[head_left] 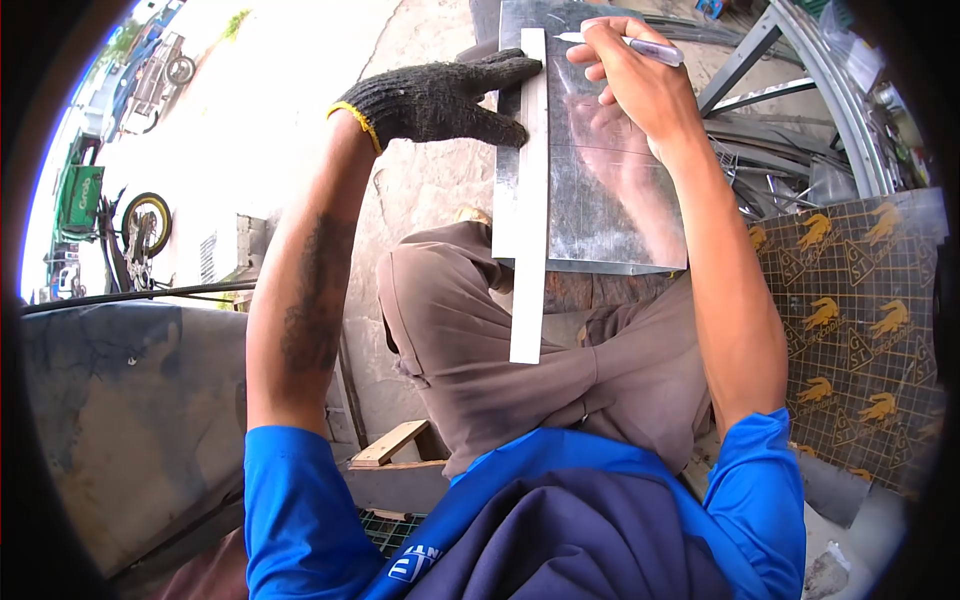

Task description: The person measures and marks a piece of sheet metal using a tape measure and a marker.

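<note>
A shiny metal sheet [600, 235] extends in front of my knees, with a reflection of my right arm on it. A long pale straight strip [529, 260] lies lengthwise over the sheet, its near end reaching above my lap. My left hand [435, 102], in a black knit glove with a yellow cuff, presses the strip with spread fingertips near its far end. Bare and curled around a white marker pen [655, 50], my right hand [640, 85] is just right of the strip. The pen's tip points left, close to the strip's far end.
Metal frame bars [745, 60] stand at the upper right. Below them is a dark board [830, 330] with yellow crocodile prints. A wooden piece [390, 444] sits by my left leg. Parked motorbikes [140, 230] and a green box [83, 195] are at the left.
</note>
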`<state>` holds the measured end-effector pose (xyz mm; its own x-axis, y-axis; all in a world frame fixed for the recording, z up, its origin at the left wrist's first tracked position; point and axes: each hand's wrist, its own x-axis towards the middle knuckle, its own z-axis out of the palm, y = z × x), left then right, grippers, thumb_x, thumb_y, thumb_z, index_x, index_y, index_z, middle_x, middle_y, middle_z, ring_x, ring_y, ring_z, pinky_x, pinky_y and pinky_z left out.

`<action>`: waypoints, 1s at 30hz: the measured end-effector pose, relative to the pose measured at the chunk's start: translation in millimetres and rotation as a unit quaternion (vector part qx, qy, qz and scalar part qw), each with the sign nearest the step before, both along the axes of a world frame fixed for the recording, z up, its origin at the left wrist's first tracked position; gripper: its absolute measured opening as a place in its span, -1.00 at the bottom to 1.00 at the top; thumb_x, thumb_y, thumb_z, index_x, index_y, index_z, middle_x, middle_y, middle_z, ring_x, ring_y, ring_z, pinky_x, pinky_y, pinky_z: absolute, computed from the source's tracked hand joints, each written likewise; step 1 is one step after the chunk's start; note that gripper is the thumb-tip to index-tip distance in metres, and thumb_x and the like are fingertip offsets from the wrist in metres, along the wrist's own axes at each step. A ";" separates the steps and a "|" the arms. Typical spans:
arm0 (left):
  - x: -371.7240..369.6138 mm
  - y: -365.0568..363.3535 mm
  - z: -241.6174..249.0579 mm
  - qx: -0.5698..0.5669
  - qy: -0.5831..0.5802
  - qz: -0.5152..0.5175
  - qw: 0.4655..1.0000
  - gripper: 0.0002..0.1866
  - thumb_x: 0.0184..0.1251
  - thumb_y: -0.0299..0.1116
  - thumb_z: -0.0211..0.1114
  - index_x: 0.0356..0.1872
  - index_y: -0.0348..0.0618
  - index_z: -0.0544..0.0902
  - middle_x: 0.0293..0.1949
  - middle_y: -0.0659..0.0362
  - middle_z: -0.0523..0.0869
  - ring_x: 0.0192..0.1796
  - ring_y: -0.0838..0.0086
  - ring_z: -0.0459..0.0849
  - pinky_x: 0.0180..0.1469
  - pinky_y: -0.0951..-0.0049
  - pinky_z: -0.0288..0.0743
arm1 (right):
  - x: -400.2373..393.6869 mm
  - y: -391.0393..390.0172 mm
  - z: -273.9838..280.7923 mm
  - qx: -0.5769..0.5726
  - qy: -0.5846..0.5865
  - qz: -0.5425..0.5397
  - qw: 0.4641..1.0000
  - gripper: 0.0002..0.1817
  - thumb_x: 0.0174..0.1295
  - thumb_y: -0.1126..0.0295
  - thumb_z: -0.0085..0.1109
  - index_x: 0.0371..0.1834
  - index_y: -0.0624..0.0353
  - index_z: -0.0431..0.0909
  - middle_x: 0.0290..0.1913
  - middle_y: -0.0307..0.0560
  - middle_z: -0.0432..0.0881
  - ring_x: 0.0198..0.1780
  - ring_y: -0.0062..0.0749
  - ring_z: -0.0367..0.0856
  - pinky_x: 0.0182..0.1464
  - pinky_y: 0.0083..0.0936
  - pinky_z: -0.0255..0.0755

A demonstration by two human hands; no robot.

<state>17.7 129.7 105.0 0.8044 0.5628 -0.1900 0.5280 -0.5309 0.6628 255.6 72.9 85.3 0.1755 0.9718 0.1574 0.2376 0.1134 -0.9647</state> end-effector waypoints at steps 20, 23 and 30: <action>-8.0 -4.2 -11.7 0.129 0.020 -0.005 0.991 -0.12 0.48 0.10 0.39 0.69 0.08 0.21 0.69 0.04 0.20 0.66 0.16 0.28 0.64 0.11 0.26 | 2.8 -39.7 16.0 -0.081 -0.084 0.054 0.992 -0.62 0.43 0.07 0.20 -0.05 0.20 0.72 -0.21 -0.10 0.84 -0.26 -0.59 0.64 -0.34 -0.56 0.57; -6.7 -4.5 -11.1 0.134 0.026 -0.004 0.991 -0.10 0.47 0.11 0.40 0.69 0.07 0.20 0.69 0.04 0.19 0.64 0.14 0.31 0.63 0.12 0.27 | 4.5 -56.2 14.2 -0.076 -0.113 0.056 0.989 -0.61 0.40 0.03 0.16 -0.15 0.14 0.75 -0.25 -0.17 0.88 -0.31 -0.54 0.76 -0.15 -0.52 0.62; -4.9 -4.2 -11.2 0.139 0.060 0.004 0.989 -0.13 0.48 0.08 0.39 0.69 0.12 0.21 0.70 0.05 0.18 0.64 0.15 0.32 0.63 0.12 0.28 | 2.4 -68.9 16.8 -0.065 -0.107 0.066 0.990 -0.64 0.44 0.09 0.18 -0.12 0.17 0.75 -0.28 -0.11 0.87 -0.29 -0.54 0.78 -0.11 -0.50 0.62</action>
